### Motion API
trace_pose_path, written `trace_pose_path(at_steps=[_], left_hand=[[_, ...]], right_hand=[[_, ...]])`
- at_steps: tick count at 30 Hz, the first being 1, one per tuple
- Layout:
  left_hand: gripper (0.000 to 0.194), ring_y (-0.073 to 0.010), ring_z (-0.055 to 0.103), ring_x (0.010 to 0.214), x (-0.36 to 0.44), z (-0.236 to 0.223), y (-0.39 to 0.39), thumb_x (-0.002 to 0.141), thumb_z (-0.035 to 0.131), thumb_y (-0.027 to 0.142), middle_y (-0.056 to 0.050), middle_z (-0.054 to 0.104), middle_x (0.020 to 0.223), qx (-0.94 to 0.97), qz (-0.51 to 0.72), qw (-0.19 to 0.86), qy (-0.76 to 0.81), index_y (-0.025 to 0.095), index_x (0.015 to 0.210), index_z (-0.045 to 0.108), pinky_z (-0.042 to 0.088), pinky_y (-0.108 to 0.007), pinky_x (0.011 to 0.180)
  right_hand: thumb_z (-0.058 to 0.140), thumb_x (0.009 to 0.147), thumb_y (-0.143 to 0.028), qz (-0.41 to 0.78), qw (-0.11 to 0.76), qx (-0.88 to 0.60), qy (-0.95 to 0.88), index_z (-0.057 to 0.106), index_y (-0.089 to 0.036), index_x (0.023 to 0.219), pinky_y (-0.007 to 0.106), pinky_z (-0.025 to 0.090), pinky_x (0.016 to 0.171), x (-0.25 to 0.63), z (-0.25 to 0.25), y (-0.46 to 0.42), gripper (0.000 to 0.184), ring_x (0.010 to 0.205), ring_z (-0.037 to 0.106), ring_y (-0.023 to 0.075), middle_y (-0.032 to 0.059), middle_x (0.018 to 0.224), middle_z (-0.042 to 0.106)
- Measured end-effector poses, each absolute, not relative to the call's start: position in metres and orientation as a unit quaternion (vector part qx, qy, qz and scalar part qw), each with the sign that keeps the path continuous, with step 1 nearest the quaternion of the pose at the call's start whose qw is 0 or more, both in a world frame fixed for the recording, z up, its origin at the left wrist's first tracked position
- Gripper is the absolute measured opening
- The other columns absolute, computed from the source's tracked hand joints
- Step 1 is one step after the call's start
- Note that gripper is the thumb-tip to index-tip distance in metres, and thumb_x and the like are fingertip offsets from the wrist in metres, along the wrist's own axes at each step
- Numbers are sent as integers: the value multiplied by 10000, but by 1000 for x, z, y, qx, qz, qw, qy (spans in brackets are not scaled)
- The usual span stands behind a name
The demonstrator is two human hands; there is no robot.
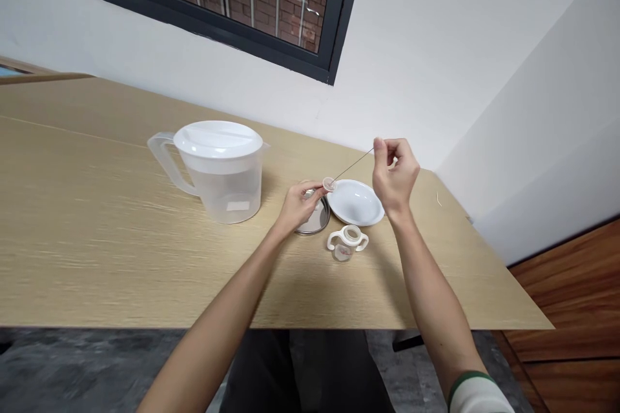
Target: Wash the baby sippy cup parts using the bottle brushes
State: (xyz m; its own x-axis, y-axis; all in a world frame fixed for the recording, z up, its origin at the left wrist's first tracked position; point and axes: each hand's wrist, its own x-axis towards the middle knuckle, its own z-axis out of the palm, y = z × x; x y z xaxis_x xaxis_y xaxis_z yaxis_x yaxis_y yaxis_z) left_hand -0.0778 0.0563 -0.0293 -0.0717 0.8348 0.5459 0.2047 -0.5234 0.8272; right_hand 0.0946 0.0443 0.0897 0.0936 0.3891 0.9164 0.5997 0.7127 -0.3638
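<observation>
My left hand (301, 205) is closed, pinching a small round translucent piece (329, 184) between thumb and fingers. My right hand (394, 171) is raised to the right, fingers closed on the upper end of a thin dark wire-like rod (354, 162). The rod slants down to the round piece, and its lower tip meets or enters it; I cannot tell which. Below the hands stands a small two-handled baby bottle (347, 243) with an uncovered top. A white bowl (357, 203) sits just behind the bottle. Partly under my left hand lies a round metal tray (317, 221).
A translucent lidded pitcher (225, 174) stands on the wooden table (121, 239) to the left, with clear liquid apparently inside. A small pale curved strip (438, 199) lies at the right. White walls and a dark-framed window (334, 26) border the table's back.
</observation>
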Motion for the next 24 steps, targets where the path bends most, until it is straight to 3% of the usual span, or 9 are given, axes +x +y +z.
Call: trace_pose_path(at_steps=[12, 24], left_hand=[[348, -237, 708, 902, -77, -26, 57, 839, 664, 462, -73, 781, 983, 613, 632, 277, 385, 159, 960, 786, 531, -318, 835], [298, -225, 689, 935, -78, -30, 58, 869, 623, 412, -71, 776, 993, 650, 583, 244, 422, 182, 963, 787, 502, -309, 843]], right_hand=[[475, 972, -320, -21, 494, -372, -786, 533, -214, 771, 293, 412, 715, 59, 17, 62, 234, 714, 526, 149, 11, 737, 609], [495, 974, -378, -117, 602, -372, -697, 496, -212, 758, 283, 383, 647, 93, 82, 46, 272, 656, 466, 118, -25, 688, 518]])
